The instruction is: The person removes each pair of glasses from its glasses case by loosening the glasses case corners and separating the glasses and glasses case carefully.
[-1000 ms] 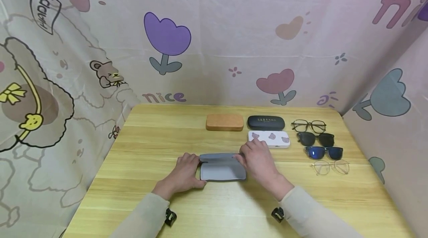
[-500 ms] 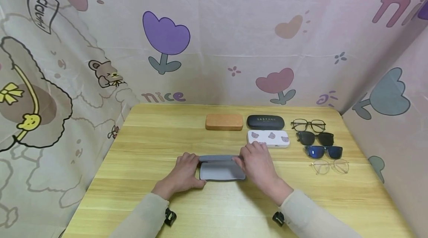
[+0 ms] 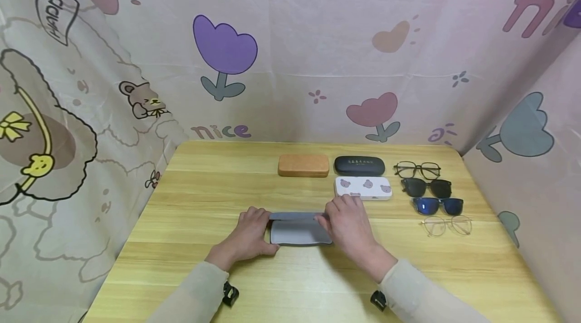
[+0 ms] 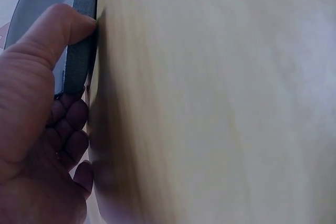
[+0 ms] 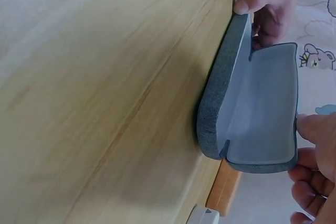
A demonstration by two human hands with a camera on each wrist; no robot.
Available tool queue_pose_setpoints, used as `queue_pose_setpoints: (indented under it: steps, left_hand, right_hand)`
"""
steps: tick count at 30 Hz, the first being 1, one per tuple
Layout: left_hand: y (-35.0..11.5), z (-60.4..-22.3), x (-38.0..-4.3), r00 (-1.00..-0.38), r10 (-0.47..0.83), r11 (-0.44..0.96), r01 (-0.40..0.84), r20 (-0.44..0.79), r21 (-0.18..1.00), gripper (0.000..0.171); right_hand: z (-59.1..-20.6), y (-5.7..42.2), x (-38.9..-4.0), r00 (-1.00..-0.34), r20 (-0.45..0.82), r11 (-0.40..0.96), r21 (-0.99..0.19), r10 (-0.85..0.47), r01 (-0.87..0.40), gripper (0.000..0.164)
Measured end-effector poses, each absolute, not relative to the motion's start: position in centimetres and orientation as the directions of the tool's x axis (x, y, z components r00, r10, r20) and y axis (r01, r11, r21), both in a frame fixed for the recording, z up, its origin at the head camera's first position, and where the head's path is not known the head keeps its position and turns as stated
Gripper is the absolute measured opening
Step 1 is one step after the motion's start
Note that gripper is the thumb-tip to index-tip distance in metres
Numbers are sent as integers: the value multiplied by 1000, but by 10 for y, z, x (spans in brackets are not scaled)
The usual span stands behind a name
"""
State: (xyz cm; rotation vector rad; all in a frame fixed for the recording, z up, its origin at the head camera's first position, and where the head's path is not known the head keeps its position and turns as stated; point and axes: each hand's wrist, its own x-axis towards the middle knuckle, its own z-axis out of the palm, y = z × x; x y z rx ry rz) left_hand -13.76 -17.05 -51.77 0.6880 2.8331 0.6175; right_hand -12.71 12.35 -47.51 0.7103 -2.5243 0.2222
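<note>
A grey-blue glasses case [image 3: 300, 233] rests on the table with its lid raised, its pale lining bare inside. My left hand [image 3: 248, 234] grips the base at its left end. In the left wrist view the thumb [image 4: 68, 22] presses on the case's front side, the other fingers curled at the end. My right hand [image 3: 350, 224] pinches the free edge of the lid [image 3: 297, 216] near its right corner. In the right wrist view the lid [image 5: 265, 108] stands up from the base, with the right thumb on its inner edge and the fingers behind.
Behind lie a tan case [image 3: 303, 166], a black case [image 3: 359, 166] and a white bear-print case [image 3: 364, 188]. Down the right side are black-framed glasses [image 3: 417, 169], dark sunglasses [image 3: 426, 188], blue-lensed sunglasses [image 3: 438, 206] and thin-rimmed glasses [image 3: 447, 225]. A printed curtain [image 3: 290, 50] hangs behind the table.
The lid has tilted a little under my right hand, and its inner face looks narrower in the head view. My left hand keeps its hold on the base.
</note>
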Motion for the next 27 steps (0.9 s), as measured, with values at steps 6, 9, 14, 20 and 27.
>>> queue_pose_setpoints:
  steps: [6, 9, 14, 20, 27]
  left_hand:
    - [-171, -517, -138, -881, 469, 809, 399, -64, 431, 74]
    - [-171, -516, -138, -881, 469, 807, 397, -66, 437, 74]
    - [-171, -515, -137, -880, 470, 803, 396, -65, 445, 75]
    - [-171, -515, -137, -880, 470, 802, 393, -68, 451, 75]
    - [-171, -516, -138, -879, 471, 800, 392, -70, 454, 75]
  right_hand:
    - [-477, 123, -124, -732, 523, 851, -23, -437, -525, 34]
    - [-477, 123, -123, -730, 530, 851, -31, -431, -525, 33]
    - [-480, 123, -122, -724, 542, 850, -31, -428, -526, 33]
    - [-481, 123, -119, -717, 545, 846, -27, -435, -533, 34]
    - [-482, 123, -119, -712, 553, 847, -21, -432, -531, 35]
